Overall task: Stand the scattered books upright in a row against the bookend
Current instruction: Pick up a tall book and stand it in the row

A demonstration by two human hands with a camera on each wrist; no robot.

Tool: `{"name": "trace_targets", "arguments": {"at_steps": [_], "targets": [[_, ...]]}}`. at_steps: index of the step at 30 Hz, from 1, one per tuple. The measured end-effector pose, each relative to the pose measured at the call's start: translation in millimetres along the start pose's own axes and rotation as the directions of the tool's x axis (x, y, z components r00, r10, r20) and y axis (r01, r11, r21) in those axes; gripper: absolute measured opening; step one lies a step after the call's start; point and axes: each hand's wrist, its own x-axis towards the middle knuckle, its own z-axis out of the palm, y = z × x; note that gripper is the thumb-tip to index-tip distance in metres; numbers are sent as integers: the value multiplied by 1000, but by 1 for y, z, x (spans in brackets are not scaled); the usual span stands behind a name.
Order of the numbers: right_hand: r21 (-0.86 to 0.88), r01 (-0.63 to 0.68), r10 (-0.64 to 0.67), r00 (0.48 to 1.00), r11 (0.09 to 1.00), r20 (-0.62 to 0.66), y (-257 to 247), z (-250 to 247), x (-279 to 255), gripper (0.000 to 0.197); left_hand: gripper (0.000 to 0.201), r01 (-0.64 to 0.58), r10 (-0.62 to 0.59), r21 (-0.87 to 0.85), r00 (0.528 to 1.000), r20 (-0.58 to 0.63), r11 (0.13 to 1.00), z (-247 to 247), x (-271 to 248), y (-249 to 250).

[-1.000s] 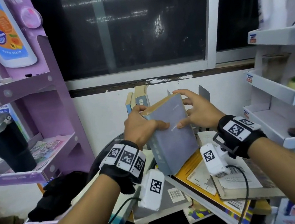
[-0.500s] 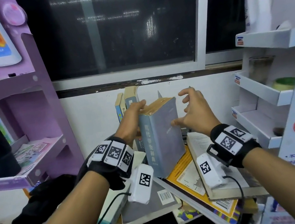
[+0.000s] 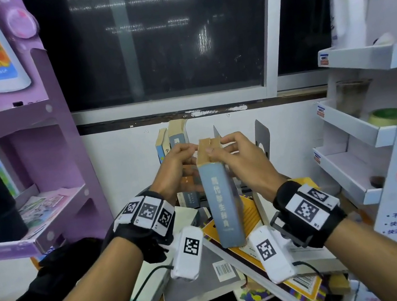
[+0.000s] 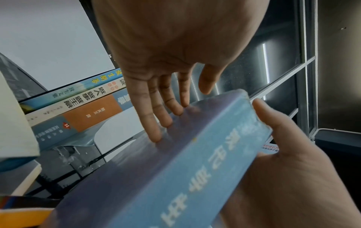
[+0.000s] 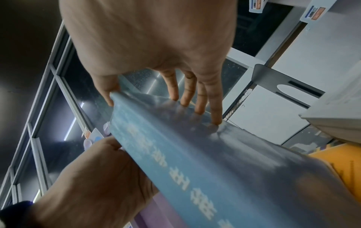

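Blue book: thick, held upright above the pile, spine facing the viewer, yellowed page edges on top. Pale Chinese characters run down the spine; motion blur makes them hard to read.
Left hand: fingers lie straight and flat along the book's left cover, thumb at the top edge.
Right hand: four fingers press the right cover, thumb hooks over the spine's top corner, so the book is clamped between both hands.
Standing books: three upright at the far left against the wall. In the left wrist view their spines carry Chinese titles; one has an orange band.
Bookends: two grey metal ones, far right of the held book, near the wall.
Pile: several books lying flat and overlapping under the wrists, one yellow, one grey with a barcode.
Purple rack: left side, bottle artwork reading "peach".
White rack: right side, small price labels on shelf edges, Chinese text on its side panel.
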Motion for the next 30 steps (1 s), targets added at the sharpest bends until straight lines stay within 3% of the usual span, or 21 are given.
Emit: {"name": "trace_targets", "arguments": {"at_steps": [3,8,13,22,24,27,30], "targets": [[-37,9,-8,1000,999,25,-2,-1,-3,60,23,-11,11,20,1000,1,1000,1,6,-3],[-79,-5,8,999,997,42,-5,-4,-5,57,49,45,-45,10,998,49,999,2,20,-10],[-242,4,-6,1000,970,-7,-6,-6,-5,70,58,21,-37,157,994,99,987,7,34,-15],[-275,40,-28,998,961,48,-8,-12,-2,66,67,28,-21,-127,998,54,992,22,47,-27],[-280,60,-38,996,958,81,-8,-14,-2,60,58,15,-8,-146,999,50,989,24,49,-27],[-308,89,-53,991,947,122,-7,-16,-1,57,17,8,1,-155,998,63,988,28,49,-23],[-302,82,-56,994,950,94,-5,-19,-2,51,12,-10,16,-195,999,32,981,30,50,-25]]}}
